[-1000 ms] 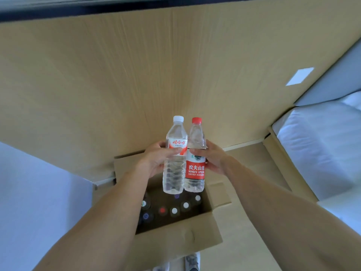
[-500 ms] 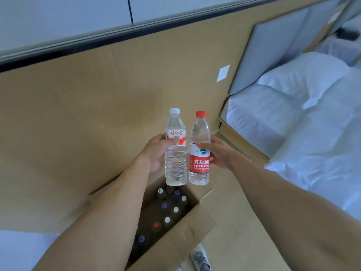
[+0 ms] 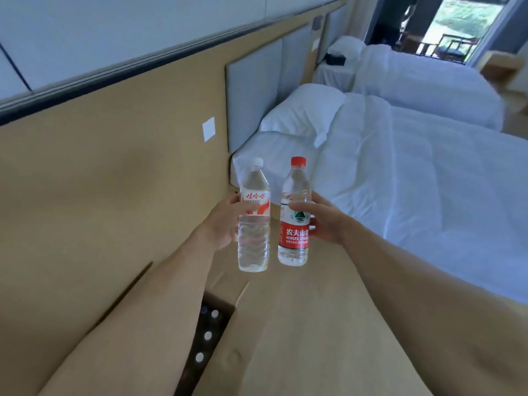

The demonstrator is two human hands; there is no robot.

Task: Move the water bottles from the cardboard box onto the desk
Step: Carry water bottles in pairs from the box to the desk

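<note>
Above the cardboard box [image 3: 228, 292], left hand [image 3: 221, 224] grips a white-capped clear bottle [image 3: 253, 224]; right hand [image 3: 325, 221] grips a red-capped, red-labelled bottle [image 3: 294, 215], fingers curled round each.

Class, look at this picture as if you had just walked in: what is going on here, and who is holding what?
A person holds two water bottles upright in the air, side by side. The left hand grips the white-capped bottle, and the right hand grips the red-capped bottle. Below them, the open cardboard box on the floor holds more bottles, their caps showing. No desk is in view; two beds with white bedding lie ahead.
</note>
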